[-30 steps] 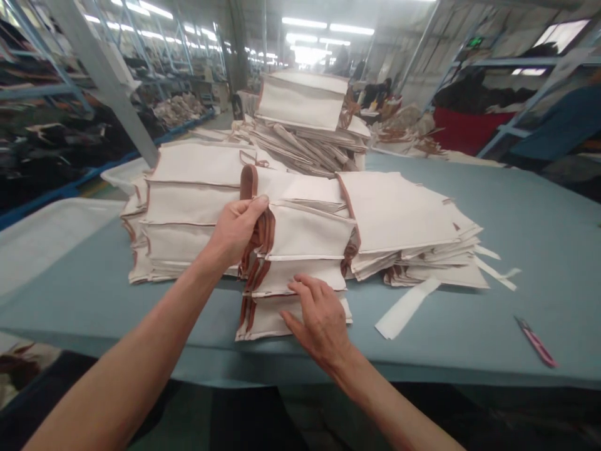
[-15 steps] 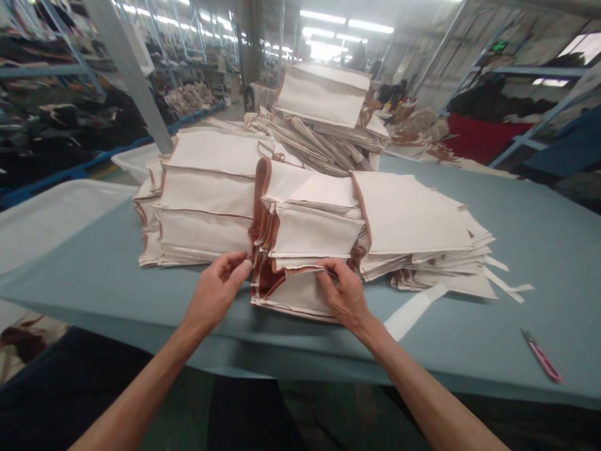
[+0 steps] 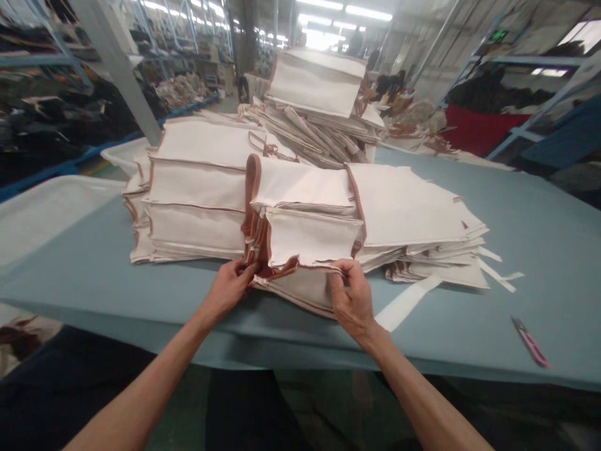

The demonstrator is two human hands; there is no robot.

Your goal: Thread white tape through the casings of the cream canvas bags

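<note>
Here, at the near foot of the middle stack of folded cream canvas pieces (image 3: 310, 213), both hands are pinched shut on one cream canvas piece with brown edging (image 3: 303, 289). The left hand (image 3: 230, 287) grips its brown-trimmed left end and the right hand (image 3: 353, 299) its upper hem. The piece sits at the bottom of that stack, on the pale blue tabletop (image 3: 141, 294). Right of the stack lie a loose white fabric strip (image 3: 406, 302) and, farther out, a pink-handled cutter (image 3: 529, 341).

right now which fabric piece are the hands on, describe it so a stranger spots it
On the blue-grey table, take the middle stack of cream pieces, nearest the front edge. The piece at its foot is pinched by the left hand and right hand. Only its brown-trimmed edge is pulled up.
</note>
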